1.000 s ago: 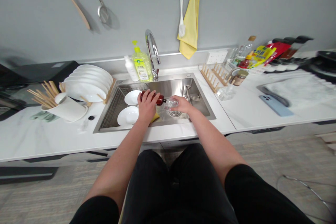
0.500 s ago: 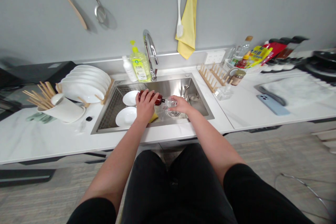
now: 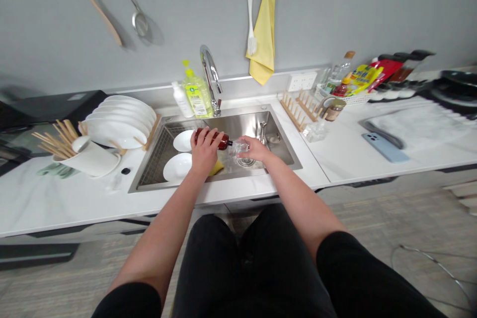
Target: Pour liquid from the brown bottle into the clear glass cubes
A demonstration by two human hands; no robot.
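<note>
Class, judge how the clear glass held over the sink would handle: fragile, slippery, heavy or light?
The clear glass looks thin and see-through, so it is probably fragile against the steel sink. Its smooth wall is likely slippery if wet. The right hand wraps it easily, so it is probably light.

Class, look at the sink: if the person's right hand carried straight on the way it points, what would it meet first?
Most likely the dark red bottle that the left hand holds: the right hand, gripping a clear glass, points left towards its neck. Depth is unclear.
</note>
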